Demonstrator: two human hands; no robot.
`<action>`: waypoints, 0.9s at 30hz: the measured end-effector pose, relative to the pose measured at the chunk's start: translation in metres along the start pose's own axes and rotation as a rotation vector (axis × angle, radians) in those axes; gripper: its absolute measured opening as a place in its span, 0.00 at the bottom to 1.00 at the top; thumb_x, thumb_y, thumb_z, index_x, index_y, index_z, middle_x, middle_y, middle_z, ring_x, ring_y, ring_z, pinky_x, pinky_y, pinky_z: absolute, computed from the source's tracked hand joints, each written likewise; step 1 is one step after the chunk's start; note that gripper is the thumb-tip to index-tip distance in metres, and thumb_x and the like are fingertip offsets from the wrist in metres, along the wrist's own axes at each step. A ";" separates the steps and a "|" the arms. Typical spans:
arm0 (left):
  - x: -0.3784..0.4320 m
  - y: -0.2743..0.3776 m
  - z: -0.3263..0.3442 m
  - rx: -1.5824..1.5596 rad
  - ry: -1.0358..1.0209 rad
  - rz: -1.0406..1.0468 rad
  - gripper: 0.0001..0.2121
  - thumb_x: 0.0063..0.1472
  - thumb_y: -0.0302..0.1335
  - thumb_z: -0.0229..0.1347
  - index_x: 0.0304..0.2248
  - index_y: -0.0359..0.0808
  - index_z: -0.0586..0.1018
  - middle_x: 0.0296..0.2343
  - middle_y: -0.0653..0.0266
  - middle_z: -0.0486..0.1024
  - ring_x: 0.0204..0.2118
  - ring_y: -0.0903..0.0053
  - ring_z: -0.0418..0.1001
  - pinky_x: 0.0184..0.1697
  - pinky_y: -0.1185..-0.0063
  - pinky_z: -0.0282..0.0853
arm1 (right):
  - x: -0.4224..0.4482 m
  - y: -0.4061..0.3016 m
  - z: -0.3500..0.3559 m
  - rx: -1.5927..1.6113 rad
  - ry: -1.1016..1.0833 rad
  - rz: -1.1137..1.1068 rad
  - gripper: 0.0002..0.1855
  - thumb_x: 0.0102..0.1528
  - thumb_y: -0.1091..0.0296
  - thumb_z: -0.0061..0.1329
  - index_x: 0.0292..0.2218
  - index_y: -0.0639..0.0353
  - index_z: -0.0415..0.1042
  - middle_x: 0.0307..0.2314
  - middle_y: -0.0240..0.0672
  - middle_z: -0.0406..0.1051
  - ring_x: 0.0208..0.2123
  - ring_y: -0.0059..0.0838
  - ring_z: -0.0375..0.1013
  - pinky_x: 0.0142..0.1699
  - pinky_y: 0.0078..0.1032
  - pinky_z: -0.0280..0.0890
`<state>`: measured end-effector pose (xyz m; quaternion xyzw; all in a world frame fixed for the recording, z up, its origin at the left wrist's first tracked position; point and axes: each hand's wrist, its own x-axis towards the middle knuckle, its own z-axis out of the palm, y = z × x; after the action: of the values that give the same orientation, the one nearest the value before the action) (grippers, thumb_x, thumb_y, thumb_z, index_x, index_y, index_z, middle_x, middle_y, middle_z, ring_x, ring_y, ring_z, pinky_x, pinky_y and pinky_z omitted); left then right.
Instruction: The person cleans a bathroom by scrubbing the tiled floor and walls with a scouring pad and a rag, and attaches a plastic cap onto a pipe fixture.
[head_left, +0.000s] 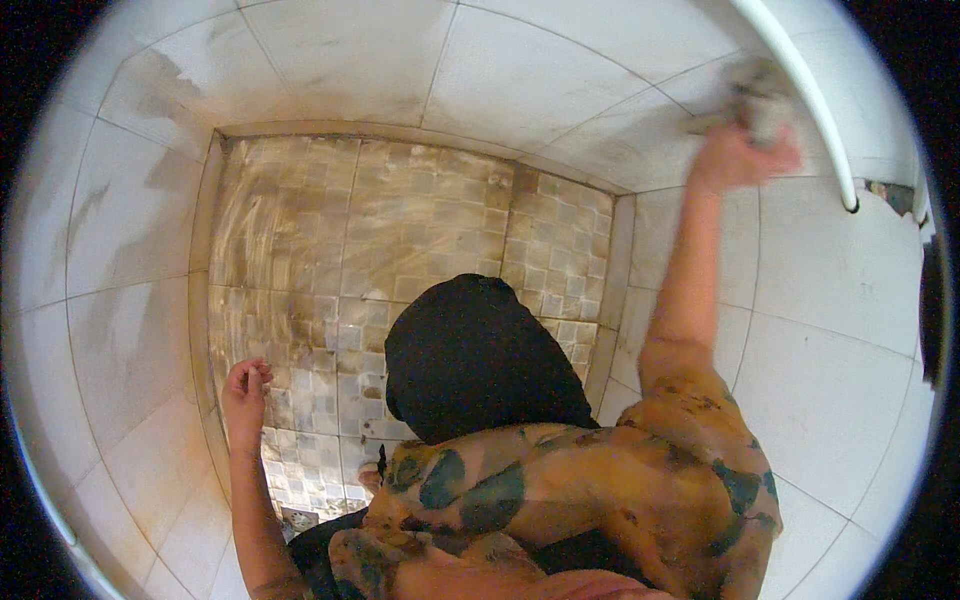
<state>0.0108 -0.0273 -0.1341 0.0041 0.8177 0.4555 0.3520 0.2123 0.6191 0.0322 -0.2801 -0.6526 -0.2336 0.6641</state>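
At the upper right, my right hand (742, 159) is stretched out to the white tiled wall (540, 67), near the white pipe. It grips a grey-white cleaning pad or cloth (757, 90), too blurred to tell which. The pad appears to be against the wall tiles. My left hand (247, 382) hangs low at the left, its fingers loosely curled and nothing seen in it. Below it lies the mosaic-patterned tile floor (420, 217), smeared with brown dirt and pale streaks.
A white pipe (817, 97) runs down the right side into a hole in a tiled ledge (832, 255). A metal floor drain (300, 517) lies at the lower left. Brown stains mark the left wall (135, 352). My black-clad knee (480, 360) covers part of the floor.
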 end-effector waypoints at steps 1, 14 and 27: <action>-0.001 0.003 0.000 -0.031 0.013 0.037 0.08 0.63 0.28 0.47 0.39 0.34 0.73 0.32 0.66 0.74 0.34 0.81 0.72 0.35 0.84 0.66 | -0.033 -0.012 0.002 -0.047 -0.130 -0.059 0.20 0.39 0.71 0.54 0.37 0.52 0.69 0.40 0.40 0.62 0.46 0.43 0.60 0.52 0.45 0.52; -0.007 -0.017 -0.007 0.079 0.039 0.073 0.10 0.64 0.28 0.45 0.39 0.31 0.73 0.30 0.64 0.75 0.33 0.80 0.72 0.38 0.82 0.67 | 0.042 0.067 -0.029 0.102 -0.079 0.155 0.16 0.43 0.77 0.52 0.36 0.65 0.66 0.37 0.42 0.61 0.39 0.36 0.62 0.47 0.33 0.57; -0.017 -0.033 -0.020 0.183 0.012 0.174 0.09 0.63 0.27 0.47 0.38 0.32 0.73 0.30 0.63 0.75 0.33 0.80 0.72 0.38 0.82 0.67 | -0.096 0.057 -0.056 -0.171 -0.540 0.294 0.19 0.47 0.76 0.44 0.42 0.67 0.66 0.40 0.43 0.66 0.45 0.37 0.64 0.51 0.34 0.58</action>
<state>0.0218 -0.0668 -0.1421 0.1044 0.8544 0.4079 0.3044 0.2888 0.6177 -0.0672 -0.4782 -0.7359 -0.1063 0.4674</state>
